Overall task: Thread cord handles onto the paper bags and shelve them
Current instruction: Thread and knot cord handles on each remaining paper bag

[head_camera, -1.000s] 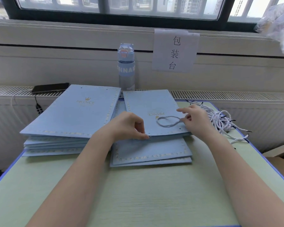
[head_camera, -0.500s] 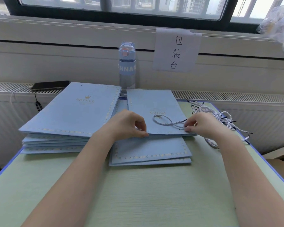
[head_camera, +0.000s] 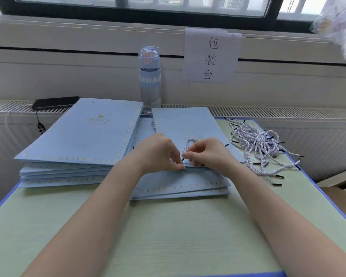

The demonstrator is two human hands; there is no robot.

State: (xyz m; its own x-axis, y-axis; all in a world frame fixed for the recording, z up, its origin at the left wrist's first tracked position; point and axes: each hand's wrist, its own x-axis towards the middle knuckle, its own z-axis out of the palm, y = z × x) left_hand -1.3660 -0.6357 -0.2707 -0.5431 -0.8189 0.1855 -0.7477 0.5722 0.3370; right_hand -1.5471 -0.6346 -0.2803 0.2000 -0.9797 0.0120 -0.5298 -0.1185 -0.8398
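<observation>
On the pale green tabletop with a blue rim, I have two stacks of flat light-blue paper bags in front of me. The left stack shows a gold crown and "PRINCE" on its top sheet. The right stack lies just beside it, and its top light-blue paper bag sits shifted further back than the ones below it.

Both hands meet at the near edge of that top bag. The left hand has its fingers curled, with thumb and forefinger pinching the bag's near edge. The right hand is curled too, and its thumb and forefinger pinch a white-and-blue twisted cord close to its black tip, which points down at the bag's edge strip. The rest of that cord loops back over the bag, behind the right knuckles. I cannot tell whether the tip has entered a hole.

To the right, near the table's edge, lies a loose tangle of the same twisted cords with black tips, apart from the bags.

Behind the stacks, a clear water bottle with a blue band stands upright against the wall, a black phone lies on the white radiator grille at left, and a white paper sign with three characters hangs on the wall.
</observation>
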